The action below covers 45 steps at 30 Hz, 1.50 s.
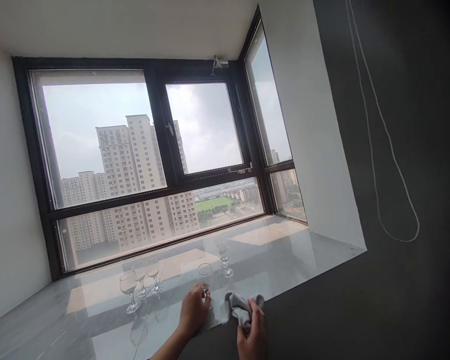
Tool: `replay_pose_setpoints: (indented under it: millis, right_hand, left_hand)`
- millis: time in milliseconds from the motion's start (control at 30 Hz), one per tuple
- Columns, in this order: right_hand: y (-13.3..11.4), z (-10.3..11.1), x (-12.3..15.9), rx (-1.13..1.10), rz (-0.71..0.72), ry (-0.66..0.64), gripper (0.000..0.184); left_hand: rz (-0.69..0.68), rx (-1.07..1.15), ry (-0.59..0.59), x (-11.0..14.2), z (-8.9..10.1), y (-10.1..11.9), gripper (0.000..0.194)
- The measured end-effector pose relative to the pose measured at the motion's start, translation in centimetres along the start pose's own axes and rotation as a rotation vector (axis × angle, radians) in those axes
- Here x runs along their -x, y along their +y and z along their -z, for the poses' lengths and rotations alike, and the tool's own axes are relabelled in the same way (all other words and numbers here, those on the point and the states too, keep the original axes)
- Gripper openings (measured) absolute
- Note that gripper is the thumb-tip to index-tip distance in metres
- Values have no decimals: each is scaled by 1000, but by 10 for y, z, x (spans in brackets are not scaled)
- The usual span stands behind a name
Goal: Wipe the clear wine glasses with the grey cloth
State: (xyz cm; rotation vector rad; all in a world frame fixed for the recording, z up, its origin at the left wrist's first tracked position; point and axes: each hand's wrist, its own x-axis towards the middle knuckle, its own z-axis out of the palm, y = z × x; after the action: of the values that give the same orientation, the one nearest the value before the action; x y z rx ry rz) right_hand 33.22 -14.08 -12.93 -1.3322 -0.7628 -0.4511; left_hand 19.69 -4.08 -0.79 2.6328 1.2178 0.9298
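Observation:
My left hand (195, 306) is closed on a clear stemmed glass (205, 270) over the front part of the windowsill; its rim shows above my fingers, and the stem is mostly hidden by them. To the right, my right hand (252, 330) grips a crumpled light grey cloth (240, 306) near the sill's front edge. The cloth and the held glass are apart. Beyond my hands, at least one more stemmed glass (225, 257) stands upright, with another seeming to overlap behind it. On the left stand three stemmed glasses (128, 283), close together and upright.
The glossy pale sill (285, 252) reflects the window and ends at a front edge above a dark wall. A dark-framed window (161, 135) with a handle closes off the back. On the right hangs a looped beaded cord (392, 145).

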Motion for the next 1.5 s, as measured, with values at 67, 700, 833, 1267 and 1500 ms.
replay_pose_setpoints:
  millis: [67, 700, 833, 1267, 1500]
  right_hand:
    - [-1, 0, -1, 1, 13, 10, 42]
    - [-3, 2, 0, -11, -34, -19, 40]
    - [-3, 3, 0, -22, -35, -20, 40]
    - [-6, 5, -2, -6, -14, -8, 40]
    - [-6, 5, -3, -7, -20, -10, 39]
  left_hand:
    - [2, -4, -8, 0, 0, 0, 16]
    - [26, -9, -35, 1, 3, 4, 18]
    - [47, -11, -45, 0, 2, 3, 19]
    - [13, 9, -15, 0, 1, 2, 17]
    - [25, 7, -24, 1, 2, 3, 17]
